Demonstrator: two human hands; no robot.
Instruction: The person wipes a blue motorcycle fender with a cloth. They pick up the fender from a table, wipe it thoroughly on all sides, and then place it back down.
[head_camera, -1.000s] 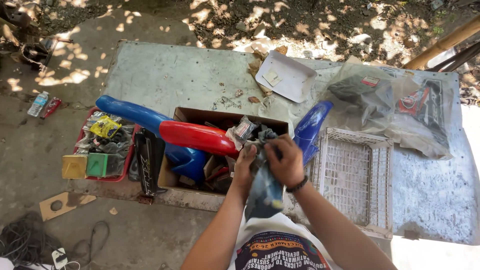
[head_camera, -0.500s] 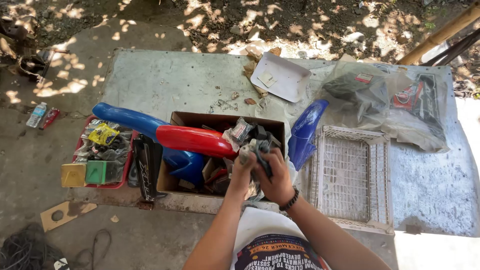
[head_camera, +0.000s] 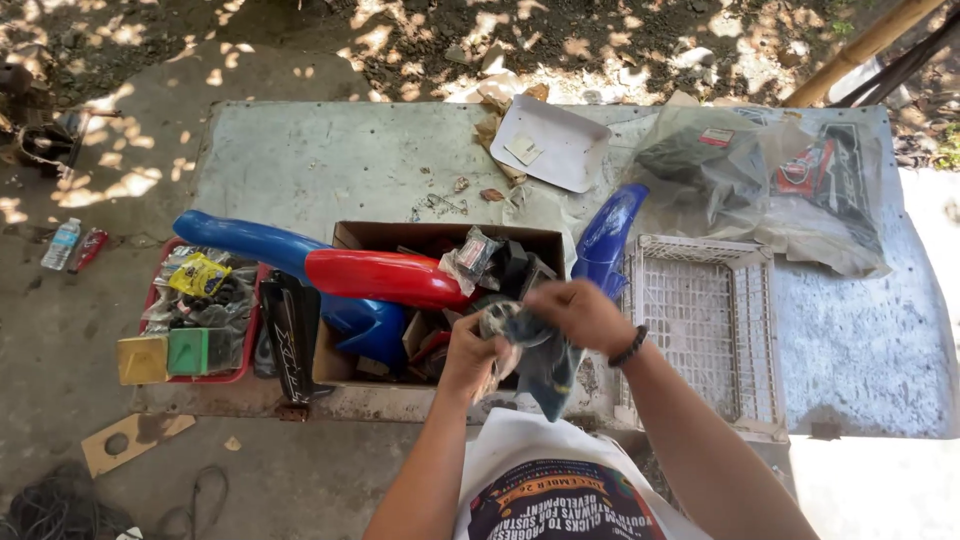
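Note:
Both my hands are closed on a dark blue-grey rag (head_camera: 548, 368) that hangs over the near edge of a cardboard box (head_camera: 350, 236). My left hand (head_camera: 468, 350) grips its left end. My right hand (head_camera: 582, 314), with a dark bead bracelet at the wrist, holds it from above. Something small seems wrapped in the rag, but I cannot tell what. The box holds a red plastic fender (head_camera: 385, 277), a blue fender (head_camera: 250, 240), black parts and small bags.
The grey table (head_camera: 330, 160) also bears a white wire basket (head_camera: 700, 320), a blue fender (head_camera: 612, 235), a white plate-like panel (head_camera: 555, 140), clear bags of parts (head_camera: 780, 180) and a red tray (head_camera: 200, 310) of small items. Two bottles (head_camera: 62, 245) lie on the ground at left.
My hands have drawn back from inside the box toward its near edge, still working the rag. The camera view shifted slightly.

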